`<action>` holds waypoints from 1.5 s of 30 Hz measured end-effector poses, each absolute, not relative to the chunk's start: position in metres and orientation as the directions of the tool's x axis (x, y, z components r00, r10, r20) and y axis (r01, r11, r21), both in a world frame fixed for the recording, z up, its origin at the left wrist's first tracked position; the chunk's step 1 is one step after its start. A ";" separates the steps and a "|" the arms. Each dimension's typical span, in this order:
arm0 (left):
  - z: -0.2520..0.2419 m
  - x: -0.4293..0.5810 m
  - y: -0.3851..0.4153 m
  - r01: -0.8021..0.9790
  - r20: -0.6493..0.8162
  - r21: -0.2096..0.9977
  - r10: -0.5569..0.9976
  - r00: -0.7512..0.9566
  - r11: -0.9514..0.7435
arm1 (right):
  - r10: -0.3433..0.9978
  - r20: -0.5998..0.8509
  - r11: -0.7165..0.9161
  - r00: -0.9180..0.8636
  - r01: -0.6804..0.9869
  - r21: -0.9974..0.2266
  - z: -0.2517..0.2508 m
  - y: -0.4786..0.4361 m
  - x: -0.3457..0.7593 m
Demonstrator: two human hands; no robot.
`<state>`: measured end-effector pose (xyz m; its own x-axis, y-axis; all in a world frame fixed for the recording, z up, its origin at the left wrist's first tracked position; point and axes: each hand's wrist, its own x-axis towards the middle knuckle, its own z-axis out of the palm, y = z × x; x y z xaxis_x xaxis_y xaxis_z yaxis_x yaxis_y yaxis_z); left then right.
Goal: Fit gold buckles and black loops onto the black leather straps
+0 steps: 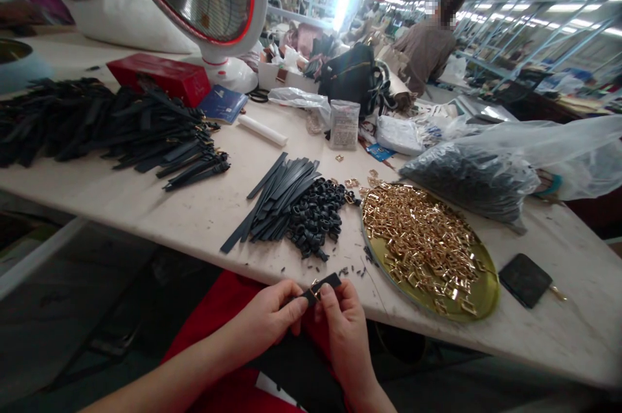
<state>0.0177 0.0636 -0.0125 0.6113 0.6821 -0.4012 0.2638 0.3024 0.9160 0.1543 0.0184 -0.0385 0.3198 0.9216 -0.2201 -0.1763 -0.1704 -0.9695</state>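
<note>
Between my two hands, just off the table's front edge, is a black strap (329, 283) with a small gold buckle (315, 286) on it. My left hand (278, 311) pinches the strap on one side of the buckle. On the other side, my right hand (341, 310) grips it with thumb and fingers. Beyond them lie a bundle of loose black straps (282, 196) and a heap of small black loops (318, 215). To the right, a round gold tray (487, 293) bears a mound of gold buckles (420, 231).
Bunched black straps (97, 124) cover the left of the table (204, 218). A red box (160, 78) and a fan (228, 63) stand behind. A plastic bag (476, 166) with dark contents and a black pouch (525, 280) lie right. A person (425, 50) is farther back.
</note>
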 end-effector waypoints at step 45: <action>-0.018 0.015 0.070 0.256 -0.455 0.889 0.665 0.592 0.380 | 0.997 -0.072 -0.077 0.029 0.192 -0.978 -0.030 0.011 0.169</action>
<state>0.0145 0.0700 -0.0180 0.5925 0.6649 -0.4548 0.2565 0.3795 0.8889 0.1691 0.0113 -0.0299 0.0288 0.9970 -0.0723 0.1916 -0.0765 -0.9785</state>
